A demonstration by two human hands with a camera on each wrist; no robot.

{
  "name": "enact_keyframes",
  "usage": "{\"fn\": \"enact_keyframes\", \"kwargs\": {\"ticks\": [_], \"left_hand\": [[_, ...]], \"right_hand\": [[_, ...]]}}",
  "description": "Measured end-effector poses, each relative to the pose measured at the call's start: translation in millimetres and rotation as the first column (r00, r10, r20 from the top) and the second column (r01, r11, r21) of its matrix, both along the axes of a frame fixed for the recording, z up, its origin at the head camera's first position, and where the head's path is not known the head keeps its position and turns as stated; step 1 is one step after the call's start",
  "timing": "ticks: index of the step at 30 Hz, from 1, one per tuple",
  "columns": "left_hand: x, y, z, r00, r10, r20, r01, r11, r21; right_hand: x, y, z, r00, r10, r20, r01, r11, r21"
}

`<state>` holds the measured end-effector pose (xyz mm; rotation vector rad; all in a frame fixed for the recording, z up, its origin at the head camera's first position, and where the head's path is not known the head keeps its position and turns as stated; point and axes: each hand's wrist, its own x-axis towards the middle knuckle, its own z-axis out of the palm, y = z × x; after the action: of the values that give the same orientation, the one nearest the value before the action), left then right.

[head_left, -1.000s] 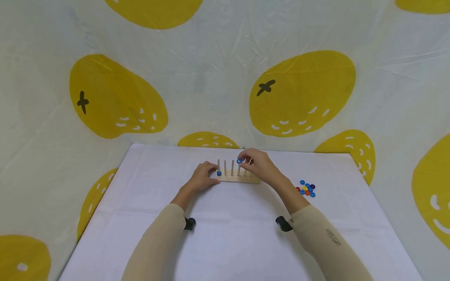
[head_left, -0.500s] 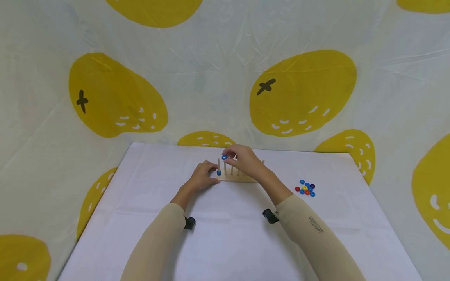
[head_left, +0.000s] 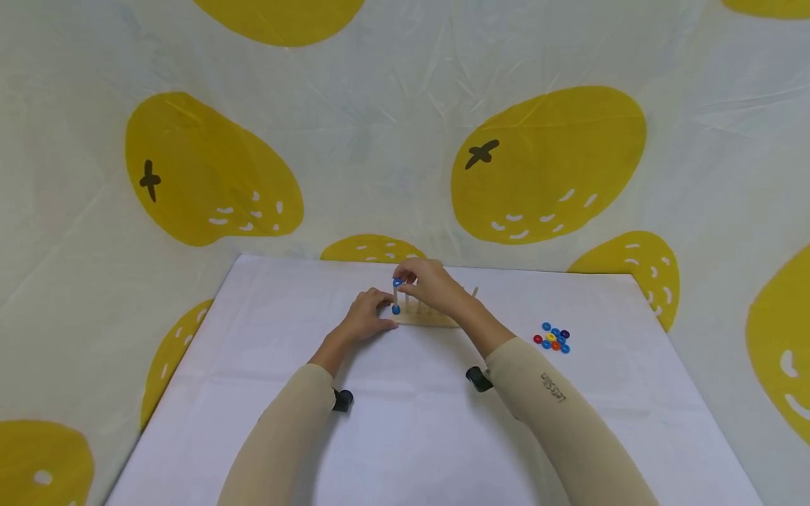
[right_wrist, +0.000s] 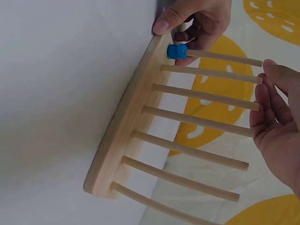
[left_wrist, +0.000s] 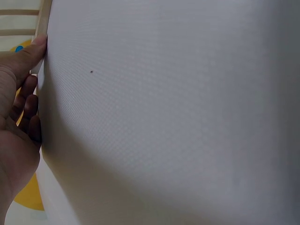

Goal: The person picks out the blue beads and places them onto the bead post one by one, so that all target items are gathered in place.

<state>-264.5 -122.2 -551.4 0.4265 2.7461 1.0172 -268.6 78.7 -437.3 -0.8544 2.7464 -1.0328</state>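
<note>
Thumb and fingers of the right hand pinch a small, round, blue, plastic-looking bead by its edge, at the top of the leftmost pale wooden peg. From where I stand, I cannot tell whether its hole has gone over the tip. Two glossy blue beads sit at the foot of that same peg. The left hand grips the left end of the long, pale wooden base, thumb on the near side.

To do this well, I would hold the bead level, hole squared to the peg, and release only once the tip is through; a tilted bead would probably catch. A firm left hold should prevent rocking.

Well off to the right, mixed coloured ring beads lie loosely clustered on the white cloth-covered table.
</note>
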Motion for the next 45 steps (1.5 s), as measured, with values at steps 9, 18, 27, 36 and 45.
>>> {"fn": "enact_keyframes", "kwargs": {"ticks": [9, 18, 27, 36, 45], "left_hand": [[-0.9, -0.1, -3.2, 1.0, -0.002, -0.019, 0.002, 1.0, -0.001], [-0.3, 1.4, -3.3, 1.0, 0.006, -0.01, -0.006, 1.0, 0.001], [0.5, 2.0, -1.9, 1.0, 0.009, -0.005, -0.009, 1.0, -0.001], [0.7, 2.4, -0.2, 1.0, 0.015, 0.007, -0.015, 1.0, -0.001], [1.7, 3.5, 1.4, 1.0, 0.022, 0.012, -0.022, 1.0, -0.005]], "right_hand": [[-1.8, -2.5, -3.6, 1.0, 0.005, 0.025, -0.005, 1.0, 0.003], [-3.3, -4.1, -7.6, 0.999, -0.004, 0.033, 0.003, 1.0, 0.02], [-3.2, -4.2, -6.7, 0.999, -0.003, 0.033, 0.002, 1.0, 0.028], [-3.9, -4.4, -8.2, 1.0, -0.002, 0.021, 0.001, 0.999, 0.04], [-3.0, -4.8, -7.4, 0.999, -0.011, 0.038, 0.01, 0.999, 0.036]]}}
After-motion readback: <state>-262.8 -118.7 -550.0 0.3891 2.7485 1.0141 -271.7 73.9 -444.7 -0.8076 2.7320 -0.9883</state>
